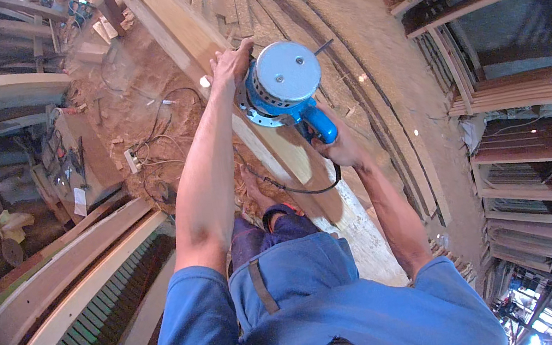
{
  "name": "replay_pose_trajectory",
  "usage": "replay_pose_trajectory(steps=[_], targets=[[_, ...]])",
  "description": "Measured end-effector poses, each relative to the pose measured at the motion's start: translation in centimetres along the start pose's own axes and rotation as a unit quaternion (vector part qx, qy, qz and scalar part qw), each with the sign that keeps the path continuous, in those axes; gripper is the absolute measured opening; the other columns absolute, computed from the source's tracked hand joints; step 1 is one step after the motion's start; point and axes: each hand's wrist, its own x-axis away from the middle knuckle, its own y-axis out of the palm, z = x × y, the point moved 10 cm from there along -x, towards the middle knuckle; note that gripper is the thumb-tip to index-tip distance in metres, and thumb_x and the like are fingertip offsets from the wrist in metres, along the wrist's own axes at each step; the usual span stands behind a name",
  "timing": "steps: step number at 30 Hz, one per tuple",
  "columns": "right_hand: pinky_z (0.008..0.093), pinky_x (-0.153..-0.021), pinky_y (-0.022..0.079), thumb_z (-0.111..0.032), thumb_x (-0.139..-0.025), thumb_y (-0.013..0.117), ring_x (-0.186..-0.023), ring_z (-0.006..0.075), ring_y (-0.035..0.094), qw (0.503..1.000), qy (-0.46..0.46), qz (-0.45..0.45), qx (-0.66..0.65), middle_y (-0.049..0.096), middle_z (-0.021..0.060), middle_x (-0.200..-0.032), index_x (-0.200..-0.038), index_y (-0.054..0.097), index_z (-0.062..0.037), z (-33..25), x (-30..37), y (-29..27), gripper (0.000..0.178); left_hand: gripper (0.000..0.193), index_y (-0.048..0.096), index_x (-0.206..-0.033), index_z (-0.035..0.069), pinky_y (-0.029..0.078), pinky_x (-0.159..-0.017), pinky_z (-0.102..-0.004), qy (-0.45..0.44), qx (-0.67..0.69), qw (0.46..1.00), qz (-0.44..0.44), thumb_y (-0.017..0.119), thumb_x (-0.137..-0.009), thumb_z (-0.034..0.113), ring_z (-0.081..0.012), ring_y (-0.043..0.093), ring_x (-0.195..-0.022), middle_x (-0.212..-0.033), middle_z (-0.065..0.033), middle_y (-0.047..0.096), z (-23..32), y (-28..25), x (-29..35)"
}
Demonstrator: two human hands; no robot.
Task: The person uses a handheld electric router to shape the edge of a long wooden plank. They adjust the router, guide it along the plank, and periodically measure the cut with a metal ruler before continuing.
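A blue power tool [284,75] with a round pale top, which looks like a router, stands on a long wooden board [280,154]. My left hand [231,65] is closed at the tool's far left side, and the part under its fingers is hidden. On the near right, my right hand [339,138] wraps around the blue handle [320,125]. A thin metal rod [324,46] sticks out at the tool's right. The black cord [307,190] loops from the handle back across the board toward my legs.
A power strip [133,160] with tangled cords lies on the dusty floor at left. Long planks [383,128] run along the right. Stacked boards fill a rack [521,186] at far right. A slatted wooden piece [91,318] leans at lower left.
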Motion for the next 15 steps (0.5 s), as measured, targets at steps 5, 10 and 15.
replay_pose_trajectory(steps=[5, 10, 15], targets=[[0.0327, -0.087, 0.048, 0.006, -0.072, 0.068, -0.094, 0.016, 0.055, 1.0, 0.009, -0.004, -0.01, 0.055, 0.0021, -0.105, -0.138, 0.051, -0.0076, 1.8, 3.6, -0.5, 0.07, 0.096, 0.046, -0.153, 0.005, 0.005, -0.125, -0.0595, 0.001, -0.01, 1.0, 0.023, 0.045, -0.087, 0.074, -0.0404, 0.009, -0.158, -0.17, -0.0208, 0.016, 0.7, 1.9, 4.7], [0.0329, -0.088, 0.049, 0.003, -0.072, 0.069, -0.096, 0.0165, 0.058, 1.0, 0.014, -0.001, -0.012, 0.059, 0.0031, -0.108, -0.146, 0.048, -0.0083, 2.4, 7.0, -1.3, 0.078, 0.093, 0.05, -0.151, 0.006, 0.005, -0.125, -0.0595, -0.01, 0.006, 0.999, 0.047, 0.043, -0.088, 0.074, -0.0406, 0.008, -0.158, -0.169, -0.0209, 0.016, 1.1, 3.9, 9.0], [0.0351, -0.094, 0.048, 0.002, -0.073, 0.071, -0.103, 0.0183, 0.059, 0.999, 0.007, 0.013, 0.044, 0.061, 0.0048, -0.112, -0.148, 0.047, -0.0085, 1.9, 10.4, -2.3, 0.08, 0.092, 0.051, -0.15, 0.007, 0.005, -0.125, -0.0599, -0.015, -0.014, 1.0, 0.02, 0.043, -0.087, 0.074, -0.0399, 0.009, -0.158, -0.17, -0.0203, 0.016, 0.8, 6.4, 10.8]])
